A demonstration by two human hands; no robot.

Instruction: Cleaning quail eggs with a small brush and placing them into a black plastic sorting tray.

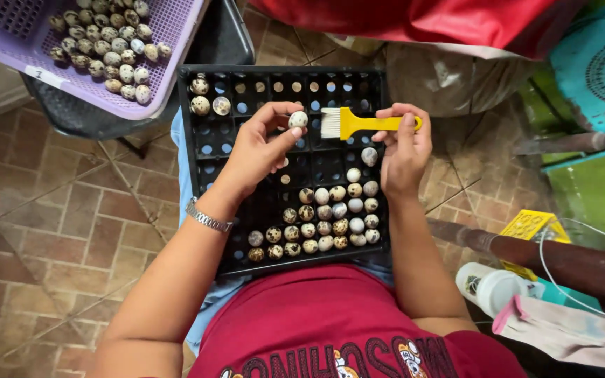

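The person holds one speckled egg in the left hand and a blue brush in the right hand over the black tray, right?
Not quite. The brush is yellow with white bristles, not blue, as the head view shows. The rest is right: the left hand holds one speckled egg, and the right hand holds the brush, over the black tray.

a yellow printed package (pixel 526 227) lies at the right, near side, and a white bottle with a dark label (pixel 488 287) sits just nearer.
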